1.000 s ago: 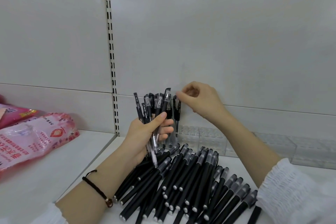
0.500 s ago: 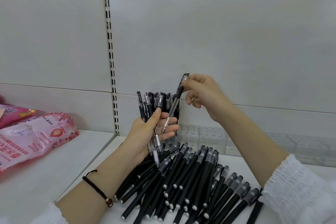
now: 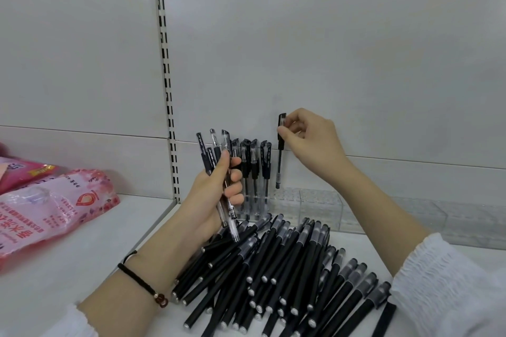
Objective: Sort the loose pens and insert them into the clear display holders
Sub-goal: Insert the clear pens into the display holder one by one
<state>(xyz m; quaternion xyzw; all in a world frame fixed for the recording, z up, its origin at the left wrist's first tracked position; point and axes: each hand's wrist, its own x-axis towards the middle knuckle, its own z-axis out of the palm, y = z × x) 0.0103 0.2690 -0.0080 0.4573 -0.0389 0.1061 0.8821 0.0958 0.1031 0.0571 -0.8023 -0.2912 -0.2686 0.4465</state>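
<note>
Right hand point(image 3: 309, 142) pinches one pen point(image 3: 279, 164) by its cap, hanging it upright just above the holder point(image 3: 317, 201), I guess so it drops straight into a slot. Left hand point(image 3: 210, 200), just left of the holder, grips a bunch point(image 3: 202, 153) as ready stock. The pile point(image 3: 287, 268) lies in front of it.

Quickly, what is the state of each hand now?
Left hand: grips a bundle of pens.
Right hand: pinches one pen near its cap, upright above the clear holder.

Loose pens point(image 3: 276, 273) lie before the holders point(image 3: 320, 205), packets point(image 3: 49, 208) left
</note>
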